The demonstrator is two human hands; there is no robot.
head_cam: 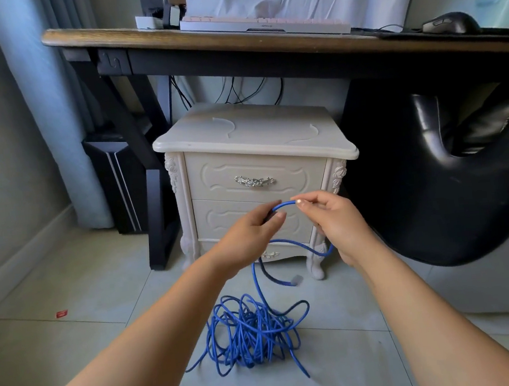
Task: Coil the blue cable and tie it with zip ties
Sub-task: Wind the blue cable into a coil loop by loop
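- Left hand [251, 231], centre of frame: fingers curled, thumb and fingers closed around the blue cable [255, 334] at the left end of a short arc.
- Right hand [334, 219], just right of centre: thumb and forefinger pinch the same arc at its right end; the other fingers are loosely bent.
- The arc of cable runs between my two hands, in front of the lower drawer of the white nightstand [251, 149]. The hands are near each other but not touching.
- Below the hands a slack loop of cable sags beside my right wrist, then drops to the floor [75, 353].
- Most of the cable lies in a loose tangled heap on the tiled floor, lower centre of frame, between my forearms. It is not coiled.
- One cable end with a clear plug [297, 279] lies on the floor near the nightstand's front right leg.
- Upper frame: wooden surface [136, 37] carrying a keyboard [260, 24] and, upper right, a black mouse [449, 24].
- Right of frame: black chair [467, 201], partly under the surface.
- Left of frame: small red scrap [61, 313] on the floor, well apart from the cable.
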